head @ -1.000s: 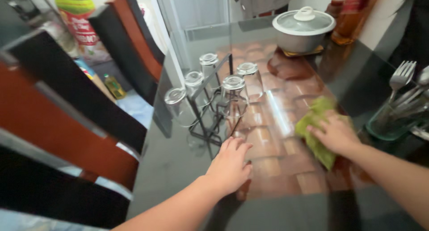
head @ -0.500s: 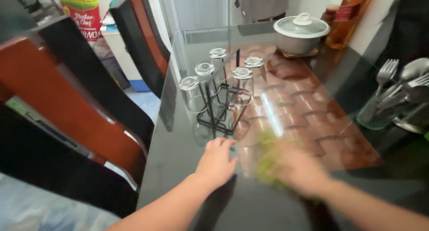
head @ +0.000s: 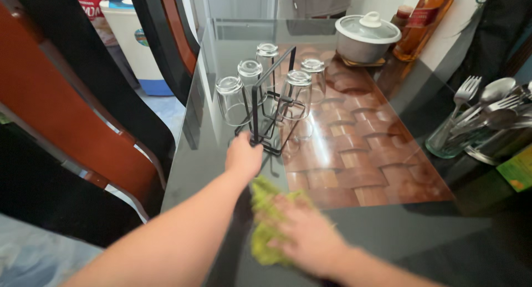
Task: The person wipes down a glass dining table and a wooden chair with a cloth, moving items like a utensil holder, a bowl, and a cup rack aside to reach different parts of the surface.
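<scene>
My left hand reaches across the glass table and closes its fingers on the near corner of a black wire glass rack. Several clear glasses hang upside down on that rack. My right hand presses flat on a crumpled green cloth on the tabletop close to me, just behind the left hand. The cloth is partly hidden under the right hand, which looks blurred.
A brown woven mat shows under the glass. A lidded grey pot and an amber bottle stand at the far end. A glass holder with forks and spoons stands on the right. Orange-and-black chairs line the left edge.
My left hand moved forward from the bare tabletop to the rack's near corner. My right hand dragged the green cloth from the right of the mat toward me and leftward.
</scene>
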